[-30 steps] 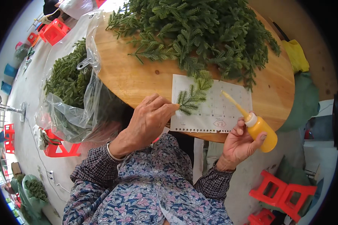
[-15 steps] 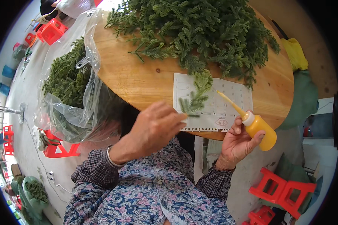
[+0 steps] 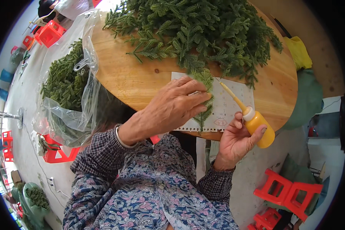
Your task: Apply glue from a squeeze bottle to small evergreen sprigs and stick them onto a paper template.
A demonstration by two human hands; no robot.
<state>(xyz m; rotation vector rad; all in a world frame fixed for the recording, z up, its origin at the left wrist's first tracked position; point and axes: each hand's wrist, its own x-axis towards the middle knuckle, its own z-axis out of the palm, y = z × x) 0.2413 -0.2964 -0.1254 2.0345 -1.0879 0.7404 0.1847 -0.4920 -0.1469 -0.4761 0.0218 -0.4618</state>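
Sprig: a small green fern-like sprig [image 3: 204, 115] lies on the white sheet, its tip hanging toward the near edge of the surface; its upper part is hidden under the left hand.
Left hand: the left hand [image 3: 172, 109] is raised over the sheet, its fingers [image 3: 197, 100] drawn together around the sprig, pinching it from above.
Right hand: the right hand [image 3: 235, 140] is just off the near edge of the surface, its fingers wrapped around the yellow bottle.
Bottle: a yellow squeeze bottle [image 3: 258, 128] with a white collar and a long thin nozzle; the nozzle slants up and to the left, its tip over the sheet, just beside the sprig.
Sheet: a white printed sheet [image 3: 234, 103] with a punched lower edge lies flat at the near edge of the surface.
Surface: a round wooden surface [image 3: 134, 76], bare between the sheet and its left rim.
Pile: a big heap of green sprigs [image 3: 195, 30] covers the far half, touching the top of the sheet.
Bag: a clear plastic bag [image 3: 65, 88] of more greenery hangs at the left rim, held by a clip.
Stools: red plastic stools [image 3: 287, 191] stand on the floor at lower right.
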